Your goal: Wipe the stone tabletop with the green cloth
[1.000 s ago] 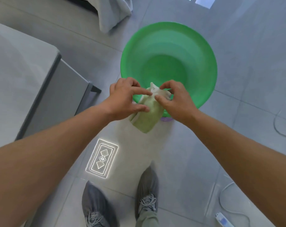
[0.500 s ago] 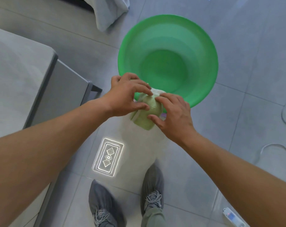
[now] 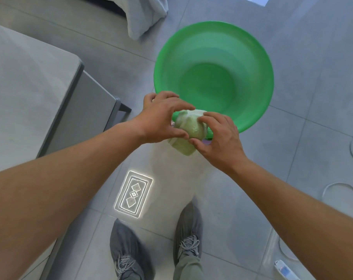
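Note:
A pale green cloth, bunched into a lump, hangs in the air between both my hands above the near rim of a green basin. My left hand grips its left side with curled fingers and thumb. My right hand pinches its right side between fingers and thumb. The grey stone tabletop lies to my left, its rounded corner about a forearm's length from the cloth.
The green plastic basin stands on the tiled floor ahead. A grey cloth hangs at the top. White cables and a power strip lie on the floor at right. My grey shoes stand below, beside a bright patterned light patch.
Both hands have gathered the loosely hanging cloth into a tighter ball. My right hand has turned lower round its side. The view has drifted slightly.

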The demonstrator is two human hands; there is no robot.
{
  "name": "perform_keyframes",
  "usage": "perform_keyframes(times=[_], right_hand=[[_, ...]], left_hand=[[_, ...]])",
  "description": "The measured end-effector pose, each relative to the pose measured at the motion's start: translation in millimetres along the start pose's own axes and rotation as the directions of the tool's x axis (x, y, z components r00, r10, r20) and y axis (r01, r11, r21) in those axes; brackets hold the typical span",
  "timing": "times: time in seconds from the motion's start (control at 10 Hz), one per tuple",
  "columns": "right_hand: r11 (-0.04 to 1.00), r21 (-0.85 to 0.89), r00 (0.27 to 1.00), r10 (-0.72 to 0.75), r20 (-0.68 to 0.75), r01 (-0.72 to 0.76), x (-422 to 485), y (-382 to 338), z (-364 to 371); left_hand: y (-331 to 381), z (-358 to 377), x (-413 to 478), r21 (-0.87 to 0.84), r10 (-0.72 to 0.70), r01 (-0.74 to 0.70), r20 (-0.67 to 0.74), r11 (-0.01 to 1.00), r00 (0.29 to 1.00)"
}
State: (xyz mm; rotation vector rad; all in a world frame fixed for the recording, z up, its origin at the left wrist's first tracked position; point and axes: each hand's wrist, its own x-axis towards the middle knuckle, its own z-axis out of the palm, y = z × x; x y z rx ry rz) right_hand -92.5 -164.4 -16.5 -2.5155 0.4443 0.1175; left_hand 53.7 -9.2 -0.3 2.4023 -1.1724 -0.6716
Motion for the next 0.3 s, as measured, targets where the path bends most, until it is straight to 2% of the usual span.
perform_keyframes(times=[0.2,0.3], right_hand=[[1.000,0.002,1.000,-0.017,0.023,0.017,-4.9,4.2,-8.9],[1.000,0.019,1.000,0.006,-0.030,-0.005,-6.4,2.1,-10.6]], left_hand=[[-0.7,-4.6,-7.3,-0.016,0.006,-0.006,-0.049,1.000,0.999],[-3.3,-3.9,-10.4,-0.099,-0.039,0.031,-0.079,0.995,0.996]])
